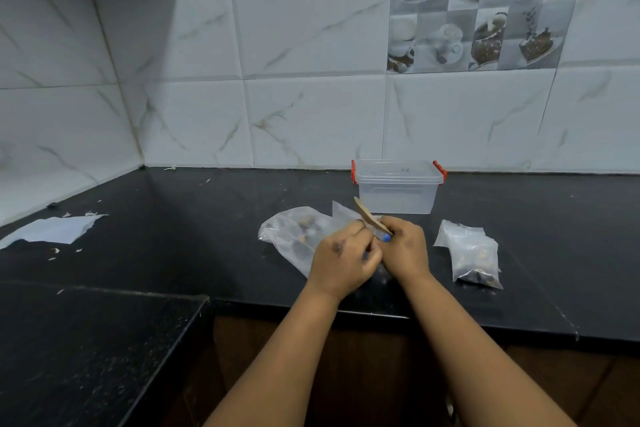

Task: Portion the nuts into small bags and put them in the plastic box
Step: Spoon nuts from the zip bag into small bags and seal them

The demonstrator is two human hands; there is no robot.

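No brand, label or legible writing shows on anything here; the clear plastic box with red side clips (pixel 398 189) carries only a small dark mark on its lid, too small to read. It stands closed at the back edge of the black stone surface (pixel 173 218), against the tiled wall.

Both hands meet just in front of the box. The left hand (pixel 343 258) has its fingers curled in, pinching a small clear bag (pixel 346 213) whose top corner rises above the knuckles. The right hand (pixel 408 250) grips a flat tan wooden spoon (pixel 369 217) that slants up and away towards the box, with a small blue piece (pixel 386 237) showing between the hands; what it is cannot be told. The hands hide most of the small bag and the spoon's lower end.

A large crumpled clear bag of nuts (pixel 294 232) lies on the surface left of the hands, partly covered by the left hand. A filled small clear bag of nuts (pixel 472 255) lies to the right, apart from the hands. A white paper sheet (pixel 55 229) lies near the surface's left edge, with scraps around it.
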